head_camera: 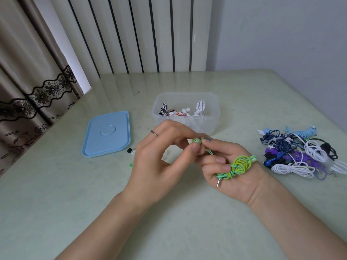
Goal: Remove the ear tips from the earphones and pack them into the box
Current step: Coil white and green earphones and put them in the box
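Observation:
My right hand (232, 171) holds a coiled green earphone cable (238, 166) in its palm, fingers curled round it, the metal jack poking out below. The pale green earbud (196, 141) sits between both hands. My left hand (157, 162) pinches it with thumb and fingers; a ring is on one finger. Behind the hands stands the clear plastic box (212, 117) with several wound earphones inside. Loose ear tips, a black and a white one (130, 151) and a green one (130, 164), lie on the table left of my left hand.
The blue lid (107, 134) lies flat to the left of the box. A tangled pile of blue, purple, white and black earphones (300, 154) lies at the right. The pale green table (93, 203) reaches a curtain on the left and a wall behind.

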